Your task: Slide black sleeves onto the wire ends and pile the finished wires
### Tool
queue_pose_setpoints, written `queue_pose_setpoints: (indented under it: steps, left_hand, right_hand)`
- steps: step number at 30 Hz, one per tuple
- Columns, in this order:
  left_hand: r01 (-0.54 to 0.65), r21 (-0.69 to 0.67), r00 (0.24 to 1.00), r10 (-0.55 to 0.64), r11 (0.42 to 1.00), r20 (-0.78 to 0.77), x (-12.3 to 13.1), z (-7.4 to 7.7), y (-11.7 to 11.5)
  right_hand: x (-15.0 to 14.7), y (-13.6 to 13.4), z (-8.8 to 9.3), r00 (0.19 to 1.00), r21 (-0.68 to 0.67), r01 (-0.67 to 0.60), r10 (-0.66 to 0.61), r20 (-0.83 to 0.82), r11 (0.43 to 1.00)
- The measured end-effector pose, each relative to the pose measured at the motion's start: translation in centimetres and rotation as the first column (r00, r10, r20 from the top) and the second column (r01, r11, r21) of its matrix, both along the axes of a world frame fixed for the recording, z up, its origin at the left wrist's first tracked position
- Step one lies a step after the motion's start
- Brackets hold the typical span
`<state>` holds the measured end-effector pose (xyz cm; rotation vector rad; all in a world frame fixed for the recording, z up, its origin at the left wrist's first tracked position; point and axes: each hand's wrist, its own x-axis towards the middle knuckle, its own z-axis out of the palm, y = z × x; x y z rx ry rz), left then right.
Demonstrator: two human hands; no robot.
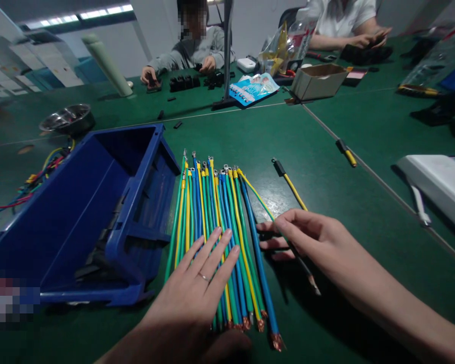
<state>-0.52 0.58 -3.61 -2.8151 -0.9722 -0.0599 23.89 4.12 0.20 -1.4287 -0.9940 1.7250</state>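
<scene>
A row of blue, green and yellow cables [235, 217] lies side by side on the green table, with metal lugs at the far ends and bare copper strands at the near ends. My left hand [200, 273] rests flat across them, fingers stretched out, a ring on one finger. To the right of the row, my right hand [307, 235] pinches a thin yellow-green wire [260, 197] between thumb and forefinger. The wire's near end is dark with a bare tip. Just beyond that hand lies a yellow cable with a black sleeve [293, 189], its near end hidden behind the hand.
Left of the cables stands a blue bin [136, 202] with black pieces inside. Farther off are a metal bowl [68, 119], a pole on a base [227, 60], a blue packet [254, 91] and a cardboard box [318, 83]. Two people work across the table.
</scene>
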Motion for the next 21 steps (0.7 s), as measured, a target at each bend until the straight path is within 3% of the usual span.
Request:
queue_pose_setpoints:
  steps: [4,9,16,21]
  left_hand:
    - [-0.025,-0.019,0.999,0.025,1.000,0.021,-0.1,0.1,0.1]
    - [0.022,0.000,0.998,-0.022,1.000,0.059,-0.3,0.4,0.3]
    - [0.051,0.139,0.995,-0.062,0.989,0.082,3.4,1.7,0.0]
    - [0.044,0.078,0.995,-0.050,0.996,0.080,4.7,1.2,0.1]
  right_hand:
    - [0.2,-0.2,-0.4,0.990,-0.076,0.063,-0.072,-0.122,0.995]
    - [0.3,-0.1,-0.5,0.974,-0.012,0.125,-0.125,-0.190,0.992]
    - [1.0,0.7,-0.6,0.944,0.019,0.190,-0.177,-0.277,0.982]
    - [1.4,0.9,0.2,0.958,0.108,0.199,-0.171,-0.229,0.974]
